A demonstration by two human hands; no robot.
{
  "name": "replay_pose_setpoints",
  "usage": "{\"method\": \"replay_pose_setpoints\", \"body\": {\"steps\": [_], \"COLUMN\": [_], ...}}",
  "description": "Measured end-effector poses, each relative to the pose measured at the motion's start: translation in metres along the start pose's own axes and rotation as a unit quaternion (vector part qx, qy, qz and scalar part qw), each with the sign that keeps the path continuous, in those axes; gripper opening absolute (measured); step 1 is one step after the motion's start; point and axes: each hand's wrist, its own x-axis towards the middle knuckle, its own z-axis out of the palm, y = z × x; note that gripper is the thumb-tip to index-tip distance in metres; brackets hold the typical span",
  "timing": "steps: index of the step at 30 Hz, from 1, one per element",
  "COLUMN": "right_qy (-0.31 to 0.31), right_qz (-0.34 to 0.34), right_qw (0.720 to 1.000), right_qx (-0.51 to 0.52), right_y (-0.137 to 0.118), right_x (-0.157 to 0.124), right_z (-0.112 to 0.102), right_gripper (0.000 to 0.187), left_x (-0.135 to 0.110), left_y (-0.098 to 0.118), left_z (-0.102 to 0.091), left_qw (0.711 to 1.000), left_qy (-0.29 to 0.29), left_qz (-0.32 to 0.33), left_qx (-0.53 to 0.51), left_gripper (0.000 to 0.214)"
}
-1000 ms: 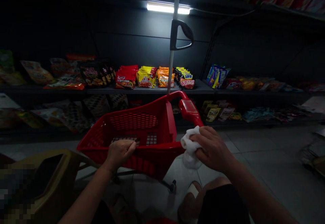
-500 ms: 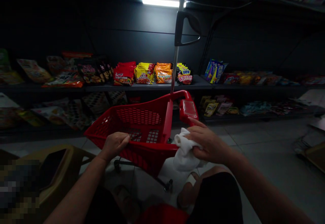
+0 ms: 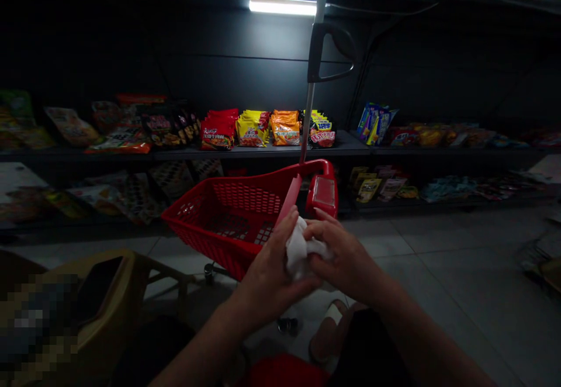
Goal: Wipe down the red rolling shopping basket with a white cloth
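Observation:
A white cloth is bunched between my two hands in front of the red shopping basket cart. My left hand curls around the cloth from the left, fingers closed on it. From the right, my right hand grips the same cloth with bent fingers. Both hands are just above the near right corner of the basket and hide part of it. The cart's red handle part is behind my right hand. A metal pole with a black grip rises from the cart's back right.
Shelves hold bagged snacks and instant noodle packs. A lit tube lamp hangs above them. At the left stands a yellowish stool with a dark phone-like slab on top. Pale floor tiles lie to the right.
My left hand has let go of the basket rim and moved right to the cloth. The cloth is now bunched between both hands. The basket appears slightly further right.

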Motion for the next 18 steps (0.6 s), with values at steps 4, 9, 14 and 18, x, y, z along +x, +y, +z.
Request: {"method": "replay_pose_setpoints", "body": {"steps": [4, 9, 14, 18], "right_qy": [0.009, 0.097, 0.177, 0.197], "right_qz": [-0.003, -0.008, -0.008, 0.0], "right_qw": [0.998, 0.995, 0.984, 0.979], "right_qx": [0.07, 0.012, 0.038, 0.052], "right_y": [0.023, 0.066, 0.067, 0.059], "right_x": [0.003, -0.004, -0.01, -0.013], "right_z": [0.0, 0.02, 0.041, 0.05], "right_gripper": [0.034, 0.028, 0.03, 0.029], "left_x": [0.006, -0.009, -0.023, 0.006], "left_y": [-0.009, -0.03, -0.027, -0.036], "left_z": [-0.013, -0.06, -0.067, -0.058], "left_qw": [0.989, 0.955, 0.983, 0.978], "left_qy": [0.069, 0.215, 0.046, -0.152], "left_qz": [-0.122, -0.098, -0.016, -0.124], "left_qx": [-0.038, 0.18, 0.177, 0.067], "left_gripper": [0.05, 0.028, 0.025, 0.027]}}
